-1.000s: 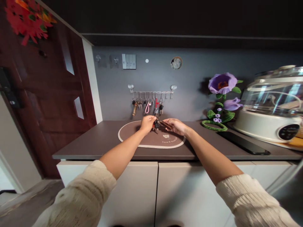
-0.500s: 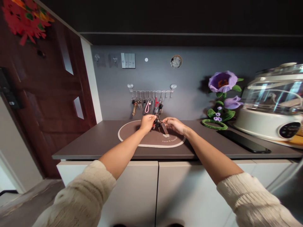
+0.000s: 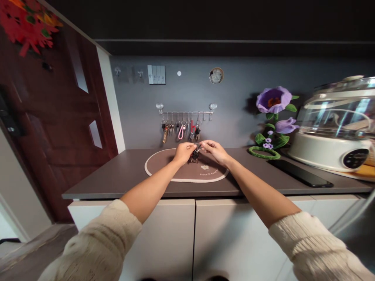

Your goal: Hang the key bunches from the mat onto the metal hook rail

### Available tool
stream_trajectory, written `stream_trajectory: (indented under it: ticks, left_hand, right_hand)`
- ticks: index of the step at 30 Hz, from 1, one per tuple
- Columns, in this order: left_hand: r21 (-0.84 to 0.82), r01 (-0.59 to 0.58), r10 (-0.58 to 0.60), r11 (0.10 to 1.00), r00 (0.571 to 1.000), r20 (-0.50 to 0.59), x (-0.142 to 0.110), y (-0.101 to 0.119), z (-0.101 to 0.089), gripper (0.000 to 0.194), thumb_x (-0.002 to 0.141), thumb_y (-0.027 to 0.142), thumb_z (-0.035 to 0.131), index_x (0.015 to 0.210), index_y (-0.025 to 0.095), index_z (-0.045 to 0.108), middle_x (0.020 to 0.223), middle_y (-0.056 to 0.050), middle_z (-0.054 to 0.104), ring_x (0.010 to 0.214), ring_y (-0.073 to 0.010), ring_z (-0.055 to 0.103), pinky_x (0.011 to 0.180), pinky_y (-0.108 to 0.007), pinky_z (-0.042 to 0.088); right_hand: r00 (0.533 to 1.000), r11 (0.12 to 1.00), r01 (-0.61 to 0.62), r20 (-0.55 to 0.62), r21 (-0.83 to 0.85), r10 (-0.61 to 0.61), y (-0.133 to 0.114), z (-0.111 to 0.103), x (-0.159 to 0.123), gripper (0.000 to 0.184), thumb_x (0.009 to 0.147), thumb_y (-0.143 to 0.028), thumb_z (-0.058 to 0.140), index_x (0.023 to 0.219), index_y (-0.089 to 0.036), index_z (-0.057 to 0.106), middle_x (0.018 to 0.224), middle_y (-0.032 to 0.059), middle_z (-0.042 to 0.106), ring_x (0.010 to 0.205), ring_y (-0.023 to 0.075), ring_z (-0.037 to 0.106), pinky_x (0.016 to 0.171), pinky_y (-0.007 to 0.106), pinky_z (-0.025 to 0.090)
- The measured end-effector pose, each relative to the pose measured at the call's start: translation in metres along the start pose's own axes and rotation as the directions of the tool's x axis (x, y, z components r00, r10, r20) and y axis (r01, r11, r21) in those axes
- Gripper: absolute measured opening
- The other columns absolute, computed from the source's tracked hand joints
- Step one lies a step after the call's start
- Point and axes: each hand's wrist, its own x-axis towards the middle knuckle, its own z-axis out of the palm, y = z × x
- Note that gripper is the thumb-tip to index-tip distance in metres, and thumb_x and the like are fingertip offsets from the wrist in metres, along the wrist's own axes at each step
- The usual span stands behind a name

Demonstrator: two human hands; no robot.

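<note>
A bunch of keys (image 3: 195,154) on a metal ring hangs between my two hands, above a brown oval mat (image 3: 164,166) with a pale rim. My left hand (image 3: 184,151) pinches the ring from the left. From the right, the fingertips of my right hand (image 3: 214,150) close on the ring too. Dark and reddish pieces dangle below the fingers, too small to make out singly. Behind the hands, a clear hook rail (image 3: 187,112) on the wall carries several key sets, among them a pink loop (image 3: 181,133) and a brown tag (image 3: 165,134).
On the right of the dark counter (image 3: 102,175) stand purple felt flowers (image 3: 274,100) and a white appliance with a clear lid (image 3: 325,150). A black phone (image 3: 300,173) lies before them. A dark red door (image 3: 67,117) is at the left; a cabinet overhangs the counter.
My right hand has moved slightly up and left to the ring. The flat brown strip by its fingers no longer shows. The view has shifted slightly.
</note>
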Motion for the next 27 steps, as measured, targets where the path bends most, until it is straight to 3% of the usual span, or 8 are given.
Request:
stream_trajectory:
  ticks: [4, 11, 19, 27]
  left_hand:
    - [0.018, -0.025, 0.024, 1.000, 0.999, 0.029, 0.000, -0.002, 0.001, 0.020, 0.071, 0.025, 0.058, 0.081, 0.010, 0.066, 0.078, -0.008, 0.069, 0.067, -0.0137, 0.061, 0.060, -0.022, 0.046]
    - [0.068, -0.024, 0.024, 0.997, 1.000, 0.002, 0.000, -0.001, 0.001, 0.019, 0.072, 0.025, 0.057, 0.082, 0.011, 0.066, 0.078, -0.008, 0.069, 0.066, -0.0137, 0.061, 0.058, -0.022, 0.046]
    - [0.251, -0.180, 0.199, 0.951, 0.979, -0.053, -0.003, 0.003, 0.000, 0.019, 0.072, 0.028, 0.057, 0.081, 0.014, 0.067, 0.083, -0.008, 0.069, 0.076, -0.0163, 0.063, 0.072, -0.027, 0.047]
    - [0.320, -0.205, 0.237, 0.925, 0.970, -0.063, -0.003, 0.002, -0.002, 0.025, 0.078, 0.033, 0.050, 0.084, 0.015, 0.066, 0.081, -0.007, 0.068, 0.072, -0.0152, 0.062, 0.068, -0.025, 0.046]
  right_hand:
    - [1.000, 0.995, 0.014, 0.000, -0.095, -0.014, 0.003, -0.002, 0.001, 0.029, 0.064, -0.044, 0.064, 0.071, -0.016, 0.062, 0.066, -0.0016, 0.059, 0.062, 0.0091, 0.050, 0.068, 0.025, 0.040]
    - [1.000, 0.993, -0.005, 0.029, -0.120, 0.009, -0.003, 0.001, -0.002, 0.032, 0.061, -0.044, 0.066, 0.075, -0.015, 0.063, 0.074, 0.0019, 0.064, 0.067, 0.0117, 0.055, 0.071, 0.027, 0.042]
    - [0.999, 0.971, 0.044, 0.002, -0.234, -0.045, -0.009, 0.004, -0.005, 0.030, 0.063, -0.043, 0.064, 0.073, -0.015, 0.064, 0.072, 0.0020, 0.063, 0.066, 0.0118, 0.054, 0.070, 0.027, 0.041]
    - [0.990, 0.987, 0.106, -0.084, -0.120, -0.117, -0.017, 0.006, 0.000, 0.027, 0.064, -0.042, 0.063, 0.072, -0.016, 0.061, 0.072, 0.0000, 0.061, 0.071, 0.0116, 0.053, 0.077, 0.029, 0.040]
